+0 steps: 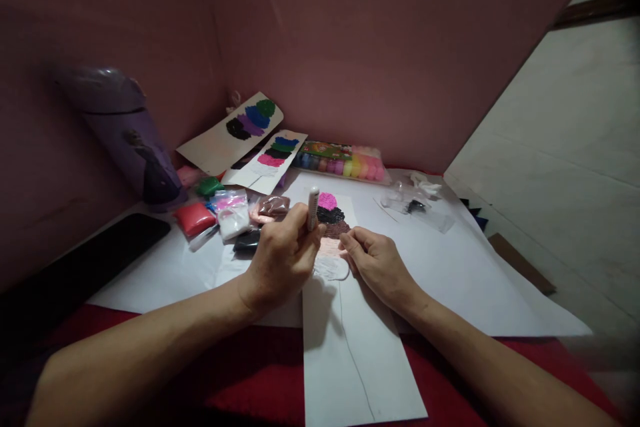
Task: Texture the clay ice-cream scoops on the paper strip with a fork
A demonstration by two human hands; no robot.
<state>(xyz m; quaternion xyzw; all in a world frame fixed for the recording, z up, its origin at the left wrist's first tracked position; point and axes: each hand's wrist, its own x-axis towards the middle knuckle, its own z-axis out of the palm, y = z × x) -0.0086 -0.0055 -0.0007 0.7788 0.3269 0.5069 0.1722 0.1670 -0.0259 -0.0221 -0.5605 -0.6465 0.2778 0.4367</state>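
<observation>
A pink wall (370, 47) stands behind a white sheet (440, 293) laid over red cloth (250, 363). The left hand (283, 253) has its grip closed around a pale pen-like tool (313, 207), upright, its lower tip hidden. Between the hands lies the card (360, 360), long axis running from wall toward person, its white band (331, 269) just below and right of that grip. Nearer the band's right end, the right hand (380, 263) bunches its fingertips; whether they pinch anything, I cannot tell.

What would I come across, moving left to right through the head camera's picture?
Purple cylindrical container → red clay packet → white clay packet → left hand → right hand → clear plastic packaging → brown board
</observation>
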